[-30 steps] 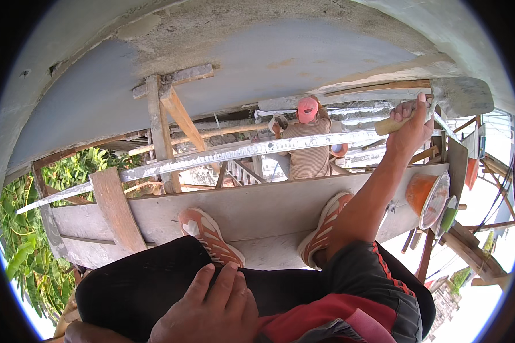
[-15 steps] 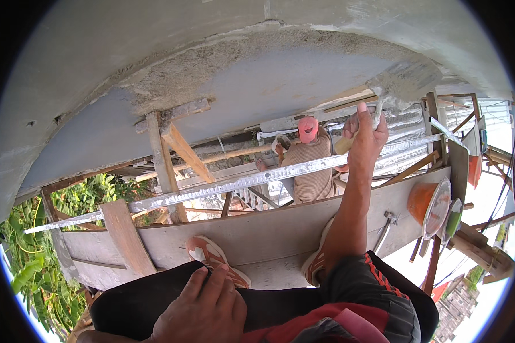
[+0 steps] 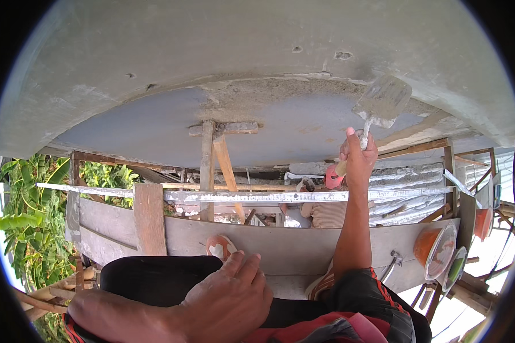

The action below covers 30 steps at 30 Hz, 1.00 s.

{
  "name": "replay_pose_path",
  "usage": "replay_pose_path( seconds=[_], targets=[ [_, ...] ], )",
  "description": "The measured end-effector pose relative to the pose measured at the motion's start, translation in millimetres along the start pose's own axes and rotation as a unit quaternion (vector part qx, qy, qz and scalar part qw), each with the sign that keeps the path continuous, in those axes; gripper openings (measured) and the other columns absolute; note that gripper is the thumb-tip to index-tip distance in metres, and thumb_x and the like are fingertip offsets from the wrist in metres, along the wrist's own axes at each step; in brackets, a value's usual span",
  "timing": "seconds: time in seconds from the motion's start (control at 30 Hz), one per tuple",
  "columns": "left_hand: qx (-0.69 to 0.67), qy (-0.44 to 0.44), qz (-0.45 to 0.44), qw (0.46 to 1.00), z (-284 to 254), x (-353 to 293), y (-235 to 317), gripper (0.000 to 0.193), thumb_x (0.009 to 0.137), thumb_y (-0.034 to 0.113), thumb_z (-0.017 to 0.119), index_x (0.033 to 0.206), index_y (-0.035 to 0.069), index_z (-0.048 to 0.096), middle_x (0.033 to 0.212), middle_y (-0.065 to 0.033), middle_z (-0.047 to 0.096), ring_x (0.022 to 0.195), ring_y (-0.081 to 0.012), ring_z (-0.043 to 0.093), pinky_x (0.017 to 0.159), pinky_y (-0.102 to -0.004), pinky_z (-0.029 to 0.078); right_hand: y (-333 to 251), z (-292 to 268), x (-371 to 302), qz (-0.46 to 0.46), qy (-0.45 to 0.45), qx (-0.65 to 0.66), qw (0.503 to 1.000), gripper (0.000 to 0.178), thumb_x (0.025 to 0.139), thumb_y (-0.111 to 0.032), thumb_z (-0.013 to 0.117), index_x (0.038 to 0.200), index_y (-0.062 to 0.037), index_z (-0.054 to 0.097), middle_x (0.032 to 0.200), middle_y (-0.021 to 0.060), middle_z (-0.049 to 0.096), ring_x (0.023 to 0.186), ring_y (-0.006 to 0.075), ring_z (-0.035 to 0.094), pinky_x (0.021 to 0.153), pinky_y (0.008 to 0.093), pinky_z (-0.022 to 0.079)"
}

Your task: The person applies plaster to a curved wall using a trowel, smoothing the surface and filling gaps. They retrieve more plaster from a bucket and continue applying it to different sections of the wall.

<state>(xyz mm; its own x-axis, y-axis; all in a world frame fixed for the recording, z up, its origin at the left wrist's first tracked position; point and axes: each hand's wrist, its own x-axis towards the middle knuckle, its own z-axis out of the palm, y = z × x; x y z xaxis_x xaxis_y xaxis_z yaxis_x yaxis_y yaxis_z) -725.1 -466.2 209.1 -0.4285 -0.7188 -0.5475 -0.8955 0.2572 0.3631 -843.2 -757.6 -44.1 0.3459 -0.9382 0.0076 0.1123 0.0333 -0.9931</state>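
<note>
1. Nearest, the left hand point(image 3: 232, 297) lies on the black-clad knee point(image 3: 160, 274), its fingers loosely extended and nothing seen in its grasp
2. Ahead and right of it, the raised right hand point(image 3: 359, 157) wraps its fingers round the handle of a grey, mortar-smeared, flat-bladed trowel point(image 3: 383, 100); whether the blade, just beyond the fingers, touches the surface behind cannot be told
3. Right of the right forearm sits a round orange tub with a pale rim point(image 3: 424, 247)
4. Above both hands, the greenish-grey curved concrete face point(image 3: 212, 43) looks mostly smoothed, but shows small pits
5. Beyond the left hand, the flat blue-grey panel point(image 3: 149, 123) looks largely even; the rough, sandy grey band point(image 3: 280, 91) left of the blade appears unfinished
</note>
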Motion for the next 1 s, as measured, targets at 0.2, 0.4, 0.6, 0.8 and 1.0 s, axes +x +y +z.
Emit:
replay_pose_path(
  seconds=[0.2, 0.4, 0.6, 0.8, 1.0],
  targets=[
    [0.028, 0.048, 0.006, 0.998, 19.5, -6.8, -0.1, 0.034, 0.091, 0.021, 0.066, 0.112, -0.006, 0.072, 0.118, -0.0236, 0.075, 0.126, -0.0379, 0.067, 0.108, -0.0496, 0.050, -7.5, 26.5, -15.6, 0.022, 0.003, -0.004, 1.000, 0.020, 0.106, -0.017, 0.071, 0.093, -0.0079, 0.058, 0.066, -0.0019, 0.050, 0.057, 0.0087, 0.048, 0.053, 0.0283, 0.038],
    [0.010, 0.213, 0.036, 0.976, 26.1, -2.0, -8.5, 0.027, 0.090, 0.016, 0.068, 0.108, -0.004, 0.071, 0.097, -0.0142, 0.070, 0.102, -0.0290, 0.071, 0.101, -0.0446, 0.055, -21.4, 49.1, -14.3, -0.017, -0.013, 0.019, 1.000, 0.020, 0.106, -0.019, 0.071, 0.094, -0.0091, 0.058, 0.065, -0.0018, 0.050, 0.056, 0.0091, 0.047, 0.053, 0.0279, 0.039],
    [-0.100, 0.470, 0.108, 0.870, 7.2, 6.5, 3.4, 0.027, 0.092, 0.019, 0.069, 0.106, -0.005, 0.069, 0.088, -0.0123, 0.067, 0.090, -0.0271, 0.071, 0.089, -0.0414, 0.058, -41.3, 61.8, -8.8, -0.024, 0.008, 0.044, 0.999, 0.022, 0.106, -0.022, 0.071, 0.094, -0.0135, 0.055, 0.065, -0.0027, 0.047, 0.054, 0.0098, 0.046, 0.052, 0.0283, 0.038],
    [-0.126, 0.264, 0.099, 0.951, -15.3, -23.1, 21.8, 0.030, 0.092, 0.019, 0.069, 0.111, -0.004, 0.070, 0.097, -0.0164, 0.071, 0.100, -0.0326, 0.072, 0.092, -0.0463, 0.055, -39.6, 73.1, -18.0, -0.054, -0.013, 0.060, 0.997, 0.022, 0.107, -0.018, 0.070, 0.094, -0.0093, 0.054, 0.066, -0.0017, 0.047, 0.056, 0.0093, 0.047, 0.052, 0.0275, 0.038],
    [-0.019, 0.221, 0.015, 0.975, 4.6, -32.6, 49.8, 0.030, 0.093, 0.020, 0.069, 0.112, -0.003, 0.070, 0.099, -0.0153, 0.072, 0.102, -0.0318, 0.072, 0.093, -0.0458, 0.054, -43.2, 101.3, -30.2, -0.087, -0.069, 0.018, 0.994, 0.025, 0.107, -0.019, 0.070, 0.090, -0.0088, 0.054, 0.067, -0.0008, 0.050, 0.058, 0.0087, 0.047, 0.053, 0.0268, 0.037]
  ],
)
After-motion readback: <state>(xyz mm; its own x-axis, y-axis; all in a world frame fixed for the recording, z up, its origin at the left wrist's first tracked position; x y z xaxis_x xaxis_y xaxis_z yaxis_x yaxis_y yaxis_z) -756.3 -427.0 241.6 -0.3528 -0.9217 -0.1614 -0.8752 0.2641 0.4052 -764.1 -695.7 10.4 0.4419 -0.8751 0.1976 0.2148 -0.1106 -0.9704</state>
